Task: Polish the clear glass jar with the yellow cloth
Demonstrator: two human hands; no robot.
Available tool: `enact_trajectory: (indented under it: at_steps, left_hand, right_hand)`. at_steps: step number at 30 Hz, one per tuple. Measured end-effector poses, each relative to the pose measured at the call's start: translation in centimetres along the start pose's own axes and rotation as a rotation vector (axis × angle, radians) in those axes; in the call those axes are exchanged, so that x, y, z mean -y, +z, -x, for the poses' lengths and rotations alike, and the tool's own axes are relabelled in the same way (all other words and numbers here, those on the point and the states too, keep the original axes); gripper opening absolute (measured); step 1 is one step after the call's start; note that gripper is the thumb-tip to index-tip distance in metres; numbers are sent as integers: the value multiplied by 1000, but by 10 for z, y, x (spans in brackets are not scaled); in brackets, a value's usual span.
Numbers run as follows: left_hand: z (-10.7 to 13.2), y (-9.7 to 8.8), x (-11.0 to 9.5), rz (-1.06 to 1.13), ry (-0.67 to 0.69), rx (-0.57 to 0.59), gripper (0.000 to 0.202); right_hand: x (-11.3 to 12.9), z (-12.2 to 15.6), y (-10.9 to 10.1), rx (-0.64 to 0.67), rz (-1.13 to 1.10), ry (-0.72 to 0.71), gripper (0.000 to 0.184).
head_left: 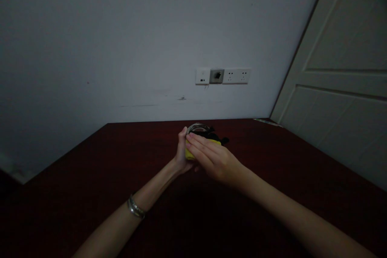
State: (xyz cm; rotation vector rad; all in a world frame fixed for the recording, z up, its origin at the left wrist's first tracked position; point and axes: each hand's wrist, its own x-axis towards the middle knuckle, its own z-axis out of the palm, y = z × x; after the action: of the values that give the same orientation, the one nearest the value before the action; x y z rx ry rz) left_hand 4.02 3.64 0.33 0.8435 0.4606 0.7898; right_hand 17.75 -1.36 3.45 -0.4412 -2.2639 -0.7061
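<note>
Both my hands meet at the middle of a dark red table. My left hand curls around the left side of a small round object with a shiny metal rim and a yellow part; the light is too dim to name it. My right hand lies on top of it with fingers stretched flat and together, pressing on the yellow part. A black piece shows just behind my right hand. A metal bracelet is on my left wrist.
A grey wall rises behind the table with a row of sockets and switches. A white door stands at the right. A thin flat item lies at the table's far right corner.
</note>
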Motion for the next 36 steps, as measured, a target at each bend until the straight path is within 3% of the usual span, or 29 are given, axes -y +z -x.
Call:
enact_trajectory:
  at_steps: [5, 12, 20, 28, 33, 36]
  left_hand:
    - [3, 2, 3, 65, 25, 50, 72]
    - [6, 2, 0, 80, 66, -49, 72]
    - [9, 8, 1, 46, 15, -13, 71]
    - [6, 22, -9, 208, 142, -153, 63]
    - [9, 16, -9, 60, 21, -83, 73]
    - [9, 10, -6, 63, 36, -39, 71]
  right_hand:
    - [-13, 0, -4, -63, 70, 41, 33]
    - [15, -6, -3, 49, -24, 21, 36]
    - [1, 1, -3, -85, 26, 114, 36]
    - [19, -4, 4, -44, -42, 100, 40]
    - [8, -3, 3, -133, -28, 113, 37]
    - [1, 0, 3, -168, 14, 139, 38]
